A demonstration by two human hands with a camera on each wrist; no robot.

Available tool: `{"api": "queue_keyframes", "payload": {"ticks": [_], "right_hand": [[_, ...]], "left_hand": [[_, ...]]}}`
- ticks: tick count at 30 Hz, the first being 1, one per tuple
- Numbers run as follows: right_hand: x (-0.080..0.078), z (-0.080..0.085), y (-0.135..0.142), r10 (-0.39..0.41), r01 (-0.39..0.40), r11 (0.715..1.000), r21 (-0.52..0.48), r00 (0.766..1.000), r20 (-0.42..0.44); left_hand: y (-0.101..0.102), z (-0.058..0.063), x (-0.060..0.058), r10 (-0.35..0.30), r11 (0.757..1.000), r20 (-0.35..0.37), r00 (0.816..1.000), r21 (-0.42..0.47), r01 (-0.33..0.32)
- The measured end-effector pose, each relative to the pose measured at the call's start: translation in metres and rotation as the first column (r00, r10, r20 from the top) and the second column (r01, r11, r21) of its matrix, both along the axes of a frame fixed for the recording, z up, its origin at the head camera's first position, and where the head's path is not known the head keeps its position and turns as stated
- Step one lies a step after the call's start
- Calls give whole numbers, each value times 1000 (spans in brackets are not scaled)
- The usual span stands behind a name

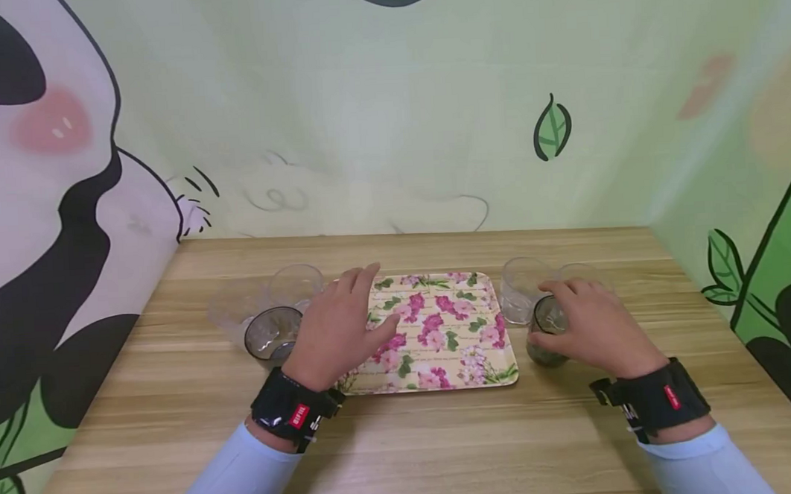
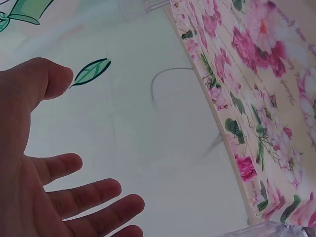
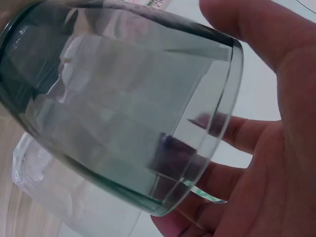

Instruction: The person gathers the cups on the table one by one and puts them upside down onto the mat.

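Backdrop (image 1: 403, 127) stands behind everything; counter (image 1: 433, 461) runs up to it. Use the floral tray (image 1: 435, 357) as landmark. Your left hand (image 1: 339, 328) overlaps the tray's left edge in the head view, fingers spread, grip empty. Your right hand (image 1: 597, 330) is right of the tray, grip closed round the rim end of the right smoked glass (image 1: 545, 356). That glass looks upright, just right of the tray; can't tell if its base bears on the counter. Behind it, right of the tray: one clear glass (image 1: 516, 308) plus another partly hidden by your hand. Left of the tray: left smoked glass (image 1: 266, 347) by your wrist, with two more clear glasses near it.

Advice: oppose thumb and fingers evenly, squeeze lightly since glass is likely slick, hold it level, mind the neighbouring rims with your knuckles.
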State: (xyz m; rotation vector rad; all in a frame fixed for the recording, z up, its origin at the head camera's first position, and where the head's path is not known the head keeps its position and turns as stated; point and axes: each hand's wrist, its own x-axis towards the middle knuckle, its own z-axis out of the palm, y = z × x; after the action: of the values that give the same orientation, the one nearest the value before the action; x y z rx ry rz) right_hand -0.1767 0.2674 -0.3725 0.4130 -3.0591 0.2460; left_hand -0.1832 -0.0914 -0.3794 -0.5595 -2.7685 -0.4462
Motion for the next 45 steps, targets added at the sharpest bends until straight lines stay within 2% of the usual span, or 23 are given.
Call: {"api": "queue_keyframes", "payload": {"ticks": [6,14,22,33,45], "right_hand": [[0,1,2,27,-27,999,31,1000,6],[-1,0,7,56,-57,998,22,998,22],[-1,2,8,72,-72,997,34,997,0],[9,9,4,102,-98,993,69,993,-56],[8,14,-9,83,-81,996,22,992,-93]], "left_hand": [[0,-1,-1,1,1000,-7,1000,3,-1],[0,-2,-1,-9,1000,-11,1000,-4,9],[0,-1,-1,-8,1000,0,1000,-7,8],[-1,-5,0,-9,1000,12,1000,-4,9],[-2,-6,1,-2,1000,2,1000,2,2]]}}
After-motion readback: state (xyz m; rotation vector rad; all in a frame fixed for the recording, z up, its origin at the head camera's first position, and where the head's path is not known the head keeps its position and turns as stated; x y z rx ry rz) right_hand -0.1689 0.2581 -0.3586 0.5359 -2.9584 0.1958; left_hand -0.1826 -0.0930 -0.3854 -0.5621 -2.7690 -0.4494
